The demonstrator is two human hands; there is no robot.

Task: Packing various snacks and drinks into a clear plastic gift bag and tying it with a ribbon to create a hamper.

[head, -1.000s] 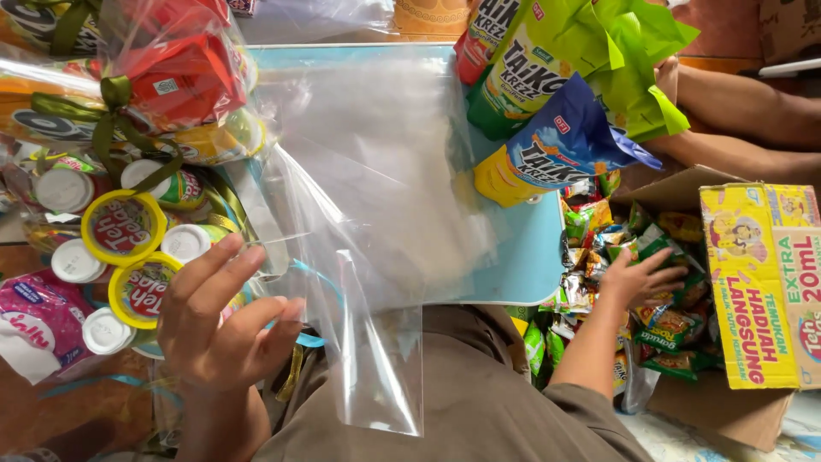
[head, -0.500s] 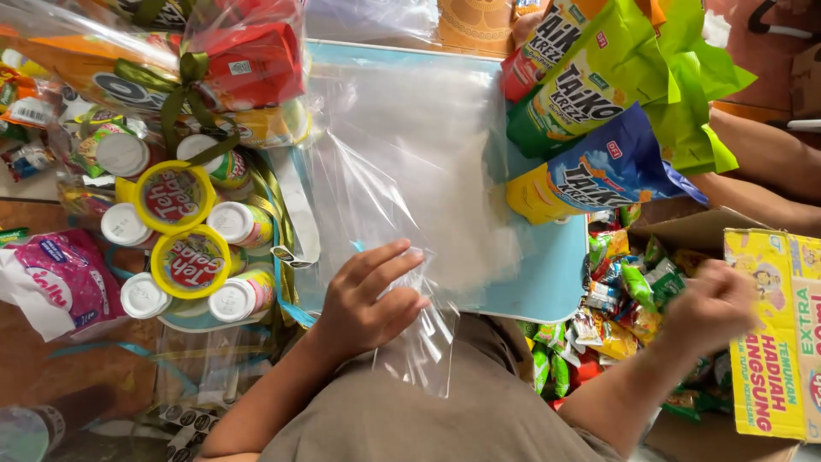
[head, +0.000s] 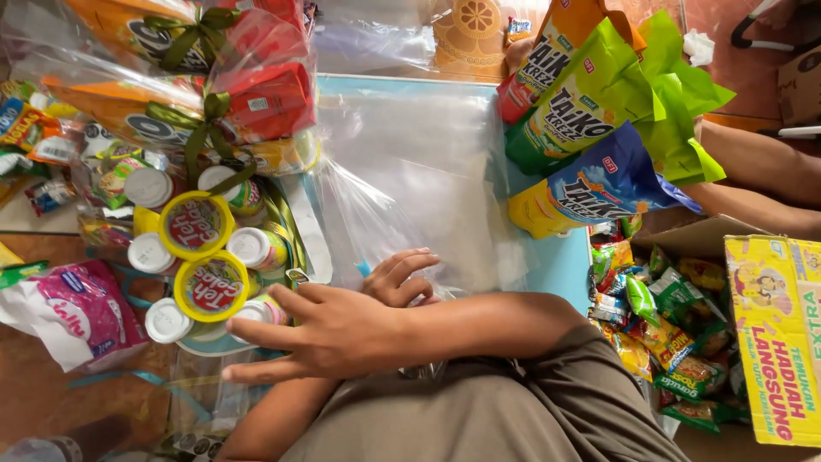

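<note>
**Head view: crossed arms over a clear bag**

Head view shows two arms crossed above a clear bag [head: 410,180], which is spread flat on a pale blue board [head: 560,261]. The right hand [head: 321,329] is reached across to the left side, palm down, fingers spread wide and straight; nothing is gripped by it. Its fingertips are held near the bottles [head: 205,257], a cluster of small white-capped and yellow-lidded ones standing just beside the bag's left edge. The left hand [head: 398,278] is laid under the right forearm, fingers loosely curled, resting on the lower edge of the bag; whether the plastic is pinched cannot be told, since the hand is partly hidden.

Wrapped hampers [head: 205,94], tied with green ribbon, are seen at upper left, touching the bag. A pink packet [head: 73,312] is lying at the far left. Snack packs [head: 590,128] with green tissue are set at the board's right edge. Small sachets [head: 667,325] are heaped at lower right, beside a yellow box [head: 774,334].
</note>
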